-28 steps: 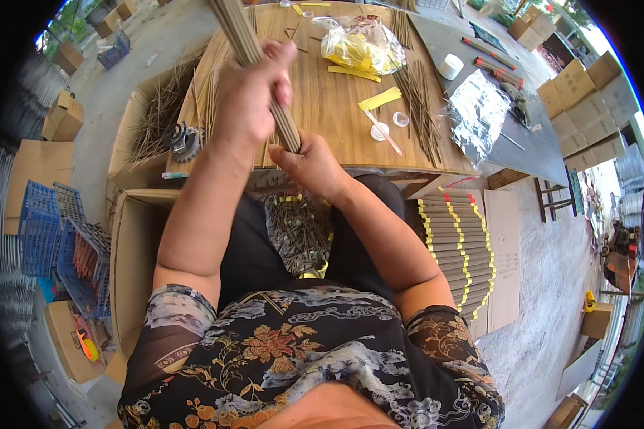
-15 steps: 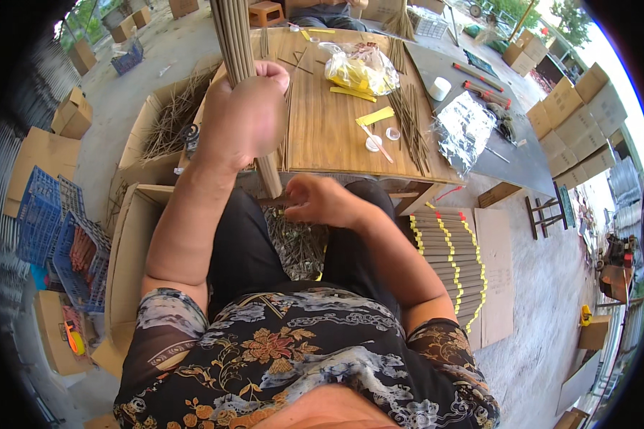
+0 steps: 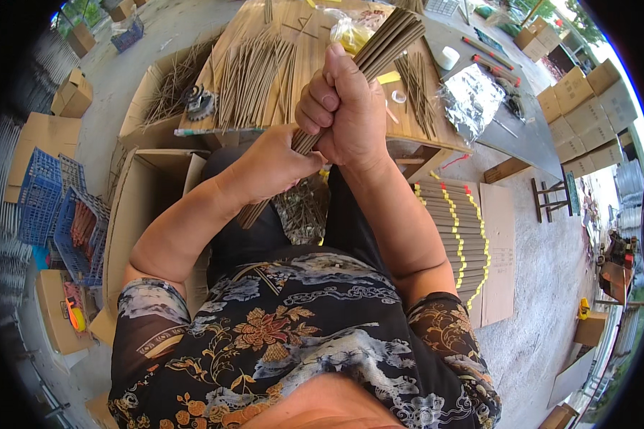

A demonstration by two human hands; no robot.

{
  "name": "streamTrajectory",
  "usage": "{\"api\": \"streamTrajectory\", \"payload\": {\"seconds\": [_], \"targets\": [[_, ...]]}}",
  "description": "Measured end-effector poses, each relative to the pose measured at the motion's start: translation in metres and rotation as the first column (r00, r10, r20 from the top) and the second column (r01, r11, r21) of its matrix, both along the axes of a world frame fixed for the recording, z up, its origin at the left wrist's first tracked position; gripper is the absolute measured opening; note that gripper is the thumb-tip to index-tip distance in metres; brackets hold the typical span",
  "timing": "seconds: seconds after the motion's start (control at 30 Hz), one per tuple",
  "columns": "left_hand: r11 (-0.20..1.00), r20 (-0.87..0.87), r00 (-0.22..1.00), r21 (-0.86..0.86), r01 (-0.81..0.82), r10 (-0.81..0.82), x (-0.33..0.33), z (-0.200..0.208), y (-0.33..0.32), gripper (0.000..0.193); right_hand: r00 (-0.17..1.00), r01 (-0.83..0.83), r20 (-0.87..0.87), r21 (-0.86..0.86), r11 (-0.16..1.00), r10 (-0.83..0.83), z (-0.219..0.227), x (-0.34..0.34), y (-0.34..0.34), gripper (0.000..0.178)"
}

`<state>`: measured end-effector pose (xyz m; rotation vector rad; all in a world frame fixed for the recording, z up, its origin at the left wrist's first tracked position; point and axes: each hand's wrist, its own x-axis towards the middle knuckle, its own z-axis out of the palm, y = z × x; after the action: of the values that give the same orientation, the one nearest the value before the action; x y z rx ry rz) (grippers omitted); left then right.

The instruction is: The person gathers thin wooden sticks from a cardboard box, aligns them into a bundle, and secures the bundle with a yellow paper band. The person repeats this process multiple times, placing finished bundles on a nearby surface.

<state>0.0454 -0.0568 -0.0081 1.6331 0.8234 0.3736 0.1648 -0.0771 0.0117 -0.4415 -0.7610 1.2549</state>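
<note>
Gripped a thick bundle of thin brown sticks (image 3: 383,46) in both hands, above the lap and just in front of the wooden table (image 3: 415,129). Right hand (image 3: 347,107) closed tight in a fist round the bundle's middle, thumb up along the sticks, fingers curled right round. Left hand (image 3: 272,164) clamped lower down, just beside and touching the right, wrapped over the bundle's lower part. Bundle held tilted, top end leaning up and to the right over the table, bottom end poking out below the left hand toward the left thigh.

Lay spread on the table: a loose fan of more sticks (image 3: 254,71), a smaller heap of sticks (image 3: 416,89) to the right of the fists, a yellow-filled clear plastic bag (image 3: 350,28) partly behind the bundle, and a crinkled silvery foil sheet (image 3: 472,100) near the right edge. Sat beside that, a white tape roll (image 3: 449,57). Stood left of the knees, an open cardboard box (image 3: 139,207); further left, blue plastic crates (image 3: 50,207). Rested on the ground to the right, a row of rolled bundles with yellow bands (image 3: 454,229).
</note>
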Motion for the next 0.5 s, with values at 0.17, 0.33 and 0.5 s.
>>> {"api": "streamTrajectory", "payload": {"seconds": [0.17, 0.33, 0.5], "targets": [[0.993, 0.03, 0.998, 0.1, -0.065, 0.063, 0.002, -0.012, -0.001, 0.033, 0.987, 0.156, -0.04, -0.069, 0.985, -0.159, -0.005, -0.007, 0.0, 0.03], [0.701, 0.143, 0.979, 0.684, -0.202, 0.143, 0.004, -0.036, -0.002, 0.033, 0.972, 0.216, -0.074, -0.102, 0.971, -0.224, -0.013, -0.004, 0.006, 0.027], [0.717, 0.213, 0.941, 0.611, -0.337, 0.262, 0.01, -0.051, -0.002, 0.025, 0.969, 0.245, -0.011, -0.092, 0.965, -0.247, -0.013, -0.011, 0.005, 0.025]]}}
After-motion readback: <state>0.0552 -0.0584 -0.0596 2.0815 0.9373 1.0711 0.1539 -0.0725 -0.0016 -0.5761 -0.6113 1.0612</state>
